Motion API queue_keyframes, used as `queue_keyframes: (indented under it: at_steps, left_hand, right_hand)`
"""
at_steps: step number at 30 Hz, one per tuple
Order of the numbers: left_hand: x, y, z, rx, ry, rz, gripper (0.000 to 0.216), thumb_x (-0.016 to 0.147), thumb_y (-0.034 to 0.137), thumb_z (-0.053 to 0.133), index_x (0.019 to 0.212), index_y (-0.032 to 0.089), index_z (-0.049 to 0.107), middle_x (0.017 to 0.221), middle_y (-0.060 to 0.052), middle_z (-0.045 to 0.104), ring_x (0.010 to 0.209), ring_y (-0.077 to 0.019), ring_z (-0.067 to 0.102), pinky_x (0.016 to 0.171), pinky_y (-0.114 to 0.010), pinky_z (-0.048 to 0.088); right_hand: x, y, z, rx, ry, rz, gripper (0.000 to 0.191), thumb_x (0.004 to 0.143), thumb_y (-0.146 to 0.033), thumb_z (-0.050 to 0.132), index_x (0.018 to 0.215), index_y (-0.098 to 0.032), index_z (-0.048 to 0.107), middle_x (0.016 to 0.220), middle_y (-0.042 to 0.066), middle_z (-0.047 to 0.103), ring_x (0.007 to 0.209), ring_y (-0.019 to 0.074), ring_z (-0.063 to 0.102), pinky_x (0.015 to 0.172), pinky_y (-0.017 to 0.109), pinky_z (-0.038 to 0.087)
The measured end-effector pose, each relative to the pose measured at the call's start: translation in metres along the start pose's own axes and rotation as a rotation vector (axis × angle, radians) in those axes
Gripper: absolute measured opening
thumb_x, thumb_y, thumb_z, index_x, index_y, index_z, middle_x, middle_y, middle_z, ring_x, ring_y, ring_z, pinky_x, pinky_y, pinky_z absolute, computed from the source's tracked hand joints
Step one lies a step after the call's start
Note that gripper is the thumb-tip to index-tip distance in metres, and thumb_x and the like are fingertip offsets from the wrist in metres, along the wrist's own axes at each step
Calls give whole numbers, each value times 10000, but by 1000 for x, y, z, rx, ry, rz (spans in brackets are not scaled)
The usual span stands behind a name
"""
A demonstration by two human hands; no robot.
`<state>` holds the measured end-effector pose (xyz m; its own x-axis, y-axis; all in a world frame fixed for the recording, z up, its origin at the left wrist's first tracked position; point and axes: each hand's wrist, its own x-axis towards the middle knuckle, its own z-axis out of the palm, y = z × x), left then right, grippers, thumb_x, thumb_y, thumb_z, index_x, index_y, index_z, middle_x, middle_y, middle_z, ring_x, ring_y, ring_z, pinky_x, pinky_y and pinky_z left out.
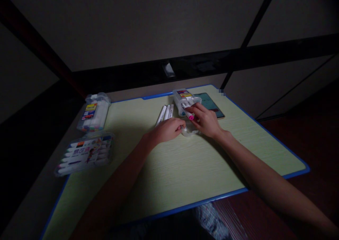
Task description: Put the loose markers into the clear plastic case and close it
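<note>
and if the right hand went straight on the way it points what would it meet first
The right hand would probably meet the open clear plastic marker case first; depth is unclear, so they may be in contact.

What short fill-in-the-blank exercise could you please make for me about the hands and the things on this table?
1. The right hand holds a marker whose near end is ____ in colour.
2. The loose markers beside the left hand have ____ barrels.
3. The trim along the edge of the table is ____.
4. In the picture, the flat device with a screen lies to the ____ of the open case.

Missing words: pink; white; blue; right.
</note>
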<state>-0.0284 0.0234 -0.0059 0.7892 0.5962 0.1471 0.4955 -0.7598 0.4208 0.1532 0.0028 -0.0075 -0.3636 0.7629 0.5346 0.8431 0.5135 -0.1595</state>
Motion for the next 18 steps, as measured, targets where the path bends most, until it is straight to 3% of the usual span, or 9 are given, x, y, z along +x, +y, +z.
queue_keyframes:
  at_steps: [10, 18]
  left_hand:
    - [0, -2, 2, 22, 6, 4, 140, 736, 103, 447, 797, 161, 558, 682, 5, 540, 635, -99, 476, 577, -213, 352]
    - [0, -2, 2, 27, 13, 12, 159, 732, 87, 447, 806, 159, 567, 682, 5, 535, 642, -100, 478, 590, -217, 361]
  right_hand:
    - [0, -1, 1, 0, -3, 0, 314, 819, -235, 425, 1111, -179, 527, 1012, 56, 547, 611, 86, 500, 512, 225, 379]
    - [0, 0, 4, 82, 116, -48, 210, 837, -316, 420, 881, -168, 561, 828, 29, 552, 605, 92, 494, 505, 216, 368]
